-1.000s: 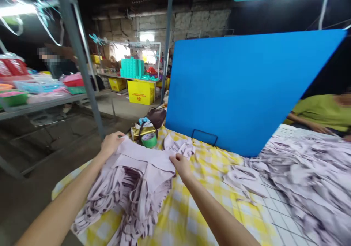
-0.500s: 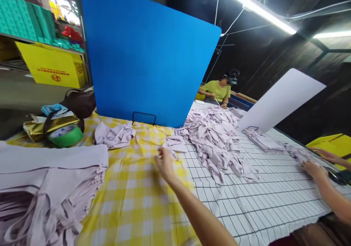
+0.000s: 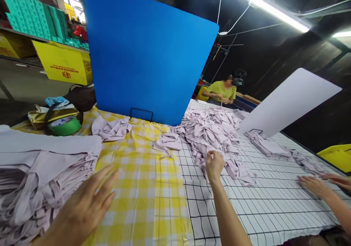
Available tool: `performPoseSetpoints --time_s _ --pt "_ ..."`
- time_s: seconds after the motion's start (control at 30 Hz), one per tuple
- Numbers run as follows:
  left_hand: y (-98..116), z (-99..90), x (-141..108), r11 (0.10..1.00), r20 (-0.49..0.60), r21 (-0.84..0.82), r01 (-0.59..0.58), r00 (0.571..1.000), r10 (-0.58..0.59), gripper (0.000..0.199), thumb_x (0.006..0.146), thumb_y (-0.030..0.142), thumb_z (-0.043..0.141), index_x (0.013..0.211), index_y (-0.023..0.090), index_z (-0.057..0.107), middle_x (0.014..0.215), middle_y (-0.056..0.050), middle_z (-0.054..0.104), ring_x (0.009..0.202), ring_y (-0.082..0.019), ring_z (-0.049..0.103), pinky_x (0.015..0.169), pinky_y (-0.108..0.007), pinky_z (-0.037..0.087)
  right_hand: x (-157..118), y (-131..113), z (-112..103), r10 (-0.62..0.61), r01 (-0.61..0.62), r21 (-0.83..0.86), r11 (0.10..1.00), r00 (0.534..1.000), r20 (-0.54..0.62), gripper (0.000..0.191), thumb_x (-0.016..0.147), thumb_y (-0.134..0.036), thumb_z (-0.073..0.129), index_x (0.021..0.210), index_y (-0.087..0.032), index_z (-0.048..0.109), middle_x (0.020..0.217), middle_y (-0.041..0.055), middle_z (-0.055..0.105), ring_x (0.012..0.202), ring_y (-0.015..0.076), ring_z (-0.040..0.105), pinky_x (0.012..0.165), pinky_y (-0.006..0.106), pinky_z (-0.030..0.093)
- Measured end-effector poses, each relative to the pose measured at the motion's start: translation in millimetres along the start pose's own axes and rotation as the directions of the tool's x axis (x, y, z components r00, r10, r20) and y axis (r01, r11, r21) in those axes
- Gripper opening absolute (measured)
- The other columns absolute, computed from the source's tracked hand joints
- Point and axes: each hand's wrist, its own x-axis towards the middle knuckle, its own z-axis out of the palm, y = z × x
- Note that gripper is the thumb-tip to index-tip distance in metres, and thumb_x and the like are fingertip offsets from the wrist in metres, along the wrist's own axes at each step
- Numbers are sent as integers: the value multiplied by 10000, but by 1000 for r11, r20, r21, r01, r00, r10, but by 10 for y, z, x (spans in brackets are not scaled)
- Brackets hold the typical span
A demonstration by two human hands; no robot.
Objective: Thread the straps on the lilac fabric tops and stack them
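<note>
My left hand hovers palm down with fingers apart over the yellow checked cloth, just right of a thick stack of pale lilac garments. My right hand is at the near edge of a large loose heap of lilac fabric pieces. Its fingers are bent together; what they pinch, if anything, is hidden. A single lilac piece lies on the cloth's right part, and a crumpled one sits further left, before the blue board.
A blue board and a white board stand on the table. Green tape lies back left. A co-worker's hands rest at right near a folded lilac pile. Another person works behind the heap.
My right hand has moved right, from beside the single lilac piece to the heap. My left hand has come into view at lower left. The single piece lies slightly further left.
</note>
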Motion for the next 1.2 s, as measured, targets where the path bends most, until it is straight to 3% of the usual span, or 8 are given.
performPoseSetpoints --time_s 0.2,0.53,0.67,0.8,0.9,1.0,1.07,1.2 --pt "386 115 49 987 50 137 -83 996 77 617 855 275 389 1405 390 134 1298 5 511 1022 -236 594 843 -360 500 90 67 -9 46 -46 15 999 999 0 128 735 -230 488 780 -157 582 954 152 565 1000 308 424 827 432 277" --pt "275 183 -169 993 97 -21 115 989 -113 525 839 281 396 1358 341 339 1267 -34 526 1061 -226 577 831 -320 515 -60 -556 -622 -189 101 509 855 974 123 292 781 -456 416 824 -191 530 704 18 546 630 158 504 576 251 392" --pt "466 244 -61 915 217 -251 315 940 -264 467 839 309 417 1306 283 407 1286 -63 496 1157 -225 498 932 -344 452 -325 -1019 -797 -339 -62 825 562 893 297 202 684 -378 579 780 -205 539 618 -24 491 499 108 415 459 216 326" --pt "671 285 99 773 256 -459 438 898 -357 698 751 370 572 1372 225 286 1357 -109 409 1193 -257 440 936 -348 425 -720 -1459 -841 -547 -133 881 454 739 393 218 731 -419 596 736 -201 592 619 -15 518 509 104 434 478 219 352" --pt "636 322 170 661 393 -512 549 833 -389 554 701 399 616 1189 161 511 1132 -104 584 1003 -266 548 784 -311 466 -883 -1633 -709 -595 -80 857 509 687 417 283 743 -469 579 748 -192 637 676 17 586 610 143 512 558 250 412" --pt "419 402 153 500 583 -532 683 724 -368 313 741 414 537 774 112 613 729 -42 618 688 -198 567 572 -252 422 -899 -1602 -372 -538 57 718 694 703 465 333 776 -477 496 778 -182 650 683 31 607 640 169 540 581 274 429" --pt "226 470 98 433 593 -552 713 701 -397 266 760 357 506 768 106 592 683 -22 587 637 -164 542 552 -233 399 -905 -1493 -110 -488 148 581 800 725 487 292 768 -422 481 759 -181 645 650 33 592 600 174 532 558 287 415" --pt "-41 556 -45 636 344 -329 698 715 -608 327 771 142 444 1088 155 522 789 -24 592 750 -169 561 671 -265 431 -1058 -1241 207 -461 251 445 860 755 466 163 705 -273 509 782 -185 624 832 82 601 684 212 548 626 341 404"
